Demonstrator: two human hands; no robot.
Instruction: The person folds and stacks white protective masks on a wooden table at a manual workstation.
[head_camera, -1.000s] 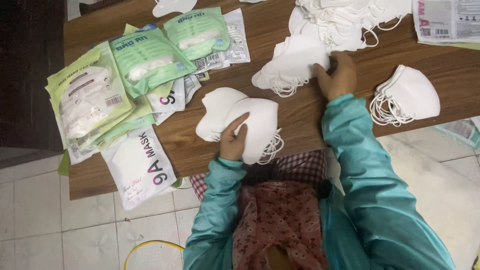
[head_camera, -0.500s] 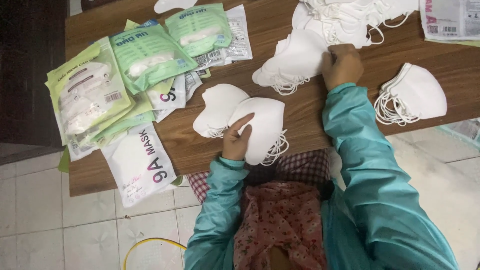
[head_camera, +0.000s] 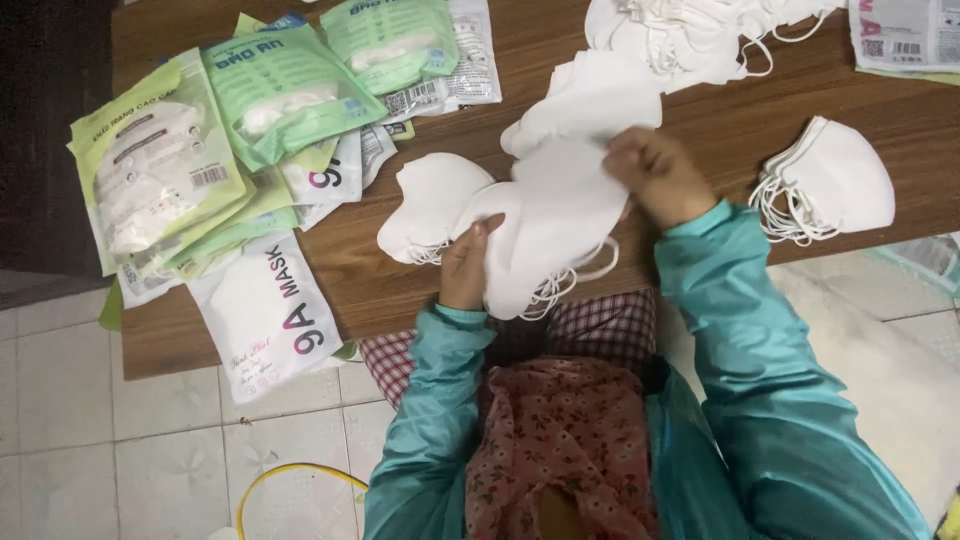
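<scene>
Since the earlier frames the right hand (head_camera: 655, 175) has drawn back from the loose heap of masks (head_camera: 690, 35) at the table's far edge and now meets the left hand (head_camera: 468, 265) over the stack of white face masks (head_camera: 555, 215). The left hand is closed on the stack's near edge, thumb on top; the right hand's fingers are curled onto its upper corner, pressing a mask down. The stack lies on the wooden table (head_camera: 860, 95), just above the person's lap, overlapping another small white pile (head_camera: 430, 200).

Risk, as a judgement: the ear loops (head_camera: 565, 285) dangle over the table edge and could snag, and a loose grip could let the stack fan apart or slide off.

Packages: green-and-white mask pouches (head_camera: 285, 95) overlap at left; a white flat pouch (head_camera: 265, 310) with dark and pink print overhangs the near edge; a grey-white printed pouch (head_camera: 905, 35) sits at the far right corner. A separate bundle of masks (head_camera: 835, 180) rests at right.
</scene>
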